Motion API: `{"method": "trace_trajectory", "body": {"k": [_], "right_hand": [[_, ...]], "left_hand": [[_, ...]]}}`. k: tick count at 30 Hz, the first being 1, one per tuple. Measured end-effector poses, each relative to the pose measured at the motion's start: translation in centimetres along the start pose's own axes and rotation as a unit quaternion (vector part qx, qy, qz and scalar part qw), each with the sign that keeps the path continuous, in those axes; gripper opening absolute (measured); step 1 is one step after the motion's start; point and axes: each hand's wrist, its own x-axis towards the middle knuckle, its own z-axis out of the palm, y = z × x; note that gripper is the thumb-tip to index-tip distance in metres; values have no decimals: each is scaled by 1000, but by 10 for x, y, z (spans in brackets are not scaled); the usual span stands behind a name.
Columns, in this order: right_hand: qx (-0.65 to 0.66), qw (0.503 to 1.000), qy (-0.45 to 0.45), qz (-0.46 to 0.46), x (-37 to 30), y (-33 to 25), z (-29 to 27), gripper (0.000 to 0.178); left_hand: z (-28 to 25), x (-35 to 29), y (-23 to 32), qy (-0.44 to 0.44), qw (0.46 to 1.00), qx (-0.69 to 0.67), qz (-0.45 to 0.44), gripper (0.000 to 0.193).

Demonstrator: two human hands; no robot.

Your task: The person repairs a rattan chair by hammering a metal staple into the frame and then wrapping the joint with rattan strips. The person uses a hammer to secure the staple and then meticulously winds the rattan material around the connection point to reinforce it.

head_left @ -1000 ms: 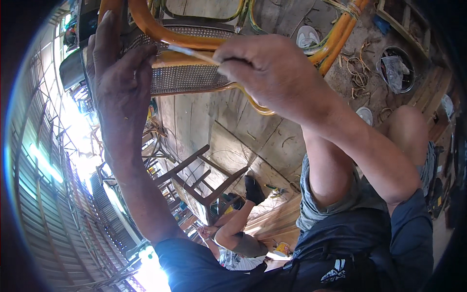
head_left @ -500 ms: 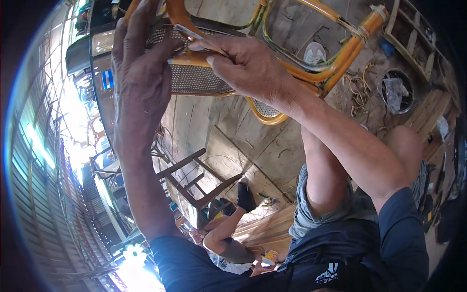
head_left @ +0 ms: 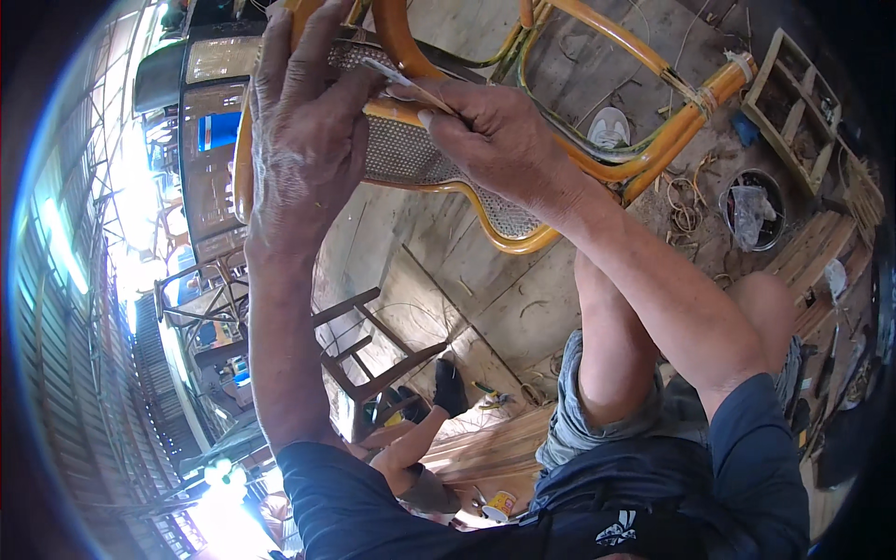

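Observation:
A rattan chair (head_left: 523, 245) with glossy orange-yellow poles and woven cane panels lies across the upper view. My left hand (head_left: 308, 140) is closed over its frame at the upper left, fingers reaching over the pole and thumb toward my right hand. In a pinch between thumb and bent fingers, my right hand (head_left: 504, 135) holds a thin, flat, pale strip (head_left: 383, 69). Its tip lies over the frame near my left thumb; whether it is a blade or a cane sliver I cannot tell. The fingertips of my left hand are partly cut off by the upper edge.
A dark wooden stool frame (head_left: 378, 378) lies beside another person's leg (head_left: 415, 448) at lower left. A yellow cup (head_left: 500, 506) stands near that person. To the right are a bucket (head_left: 751, 210) with a plastic bag, a wooden frame (head_left: 793, 107) and cane scraps (head_left: 686, 205).
The view has shifted, so the chair and my hands appear further right and more of the lower cane panel shows. Both hands keep their holds. The other person's hand no longer shows around the yellow cup.

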Motion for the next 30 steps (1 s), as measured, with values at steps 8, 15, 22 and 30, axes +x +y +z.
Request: {"method": "trace_trajectory", "body": {"k": [8,15,22,30], "right_hand": [[-41,999,-21,-1,5,0,-9,33],[-77,996,-47,-17,14,-9,-13,29],[-79,993,-16,-90,19,-9,-10,26],[-72,993,8,-98,17,-4,-9,28]], "left_hand": [[-2,-34,-10,181,978,-39,-97,29],[46,-75,65,282,826,-307,-378,36],[72,-23,94,371,507,-641,-441,43],[82,-19,88,415,405,-698,-419,51]]}}
